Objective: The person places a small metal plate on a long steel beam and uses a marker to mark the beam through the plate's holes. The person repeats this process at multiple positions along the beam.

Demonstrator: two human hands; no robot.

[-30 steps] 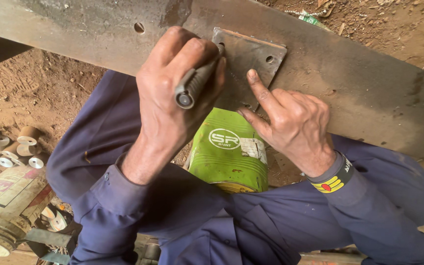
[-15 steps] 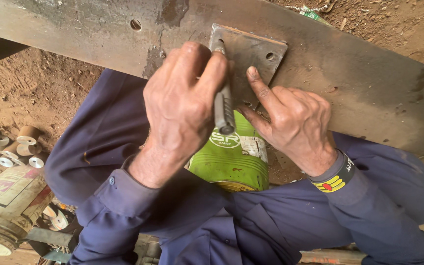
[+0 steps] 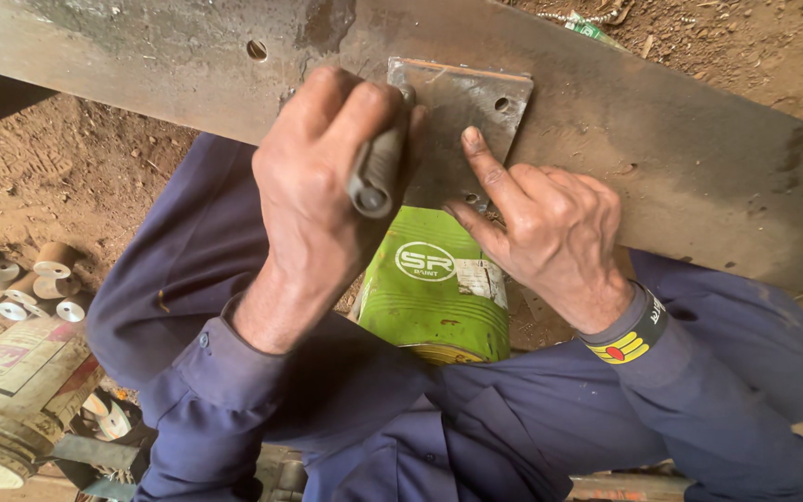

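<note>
A long rusty steel bar point(image 3: 699, 158) runs across the top of the view. A small square metal plate point(image 3: 462, 112) with holes lies flat on it. My left hand point(image 3: 327, 195) is closed around a grey marking tool point(image 3: 375, 172), its tip against the plate's left edge. My right hand point(image 3: 550, 232) presses the plate down, forefinger stretched along its right part and thumb at its lower edge. A green paint tin point(image 3: 434, 288) stands under the bar between my knees.
Bare brown dirt lies on both sides of the bar. Several small pale spools point(image 3: 25, 279) and a dented tin point(image 3: 6, 400) sit at the lower left. My legs in blue overalls point(image 3: 513, 437) fill the lower part.
My left hand has tilted the marking tool back and shifted it along the plate's left edge. My right hand has stayed pressed on the plate.
</note>
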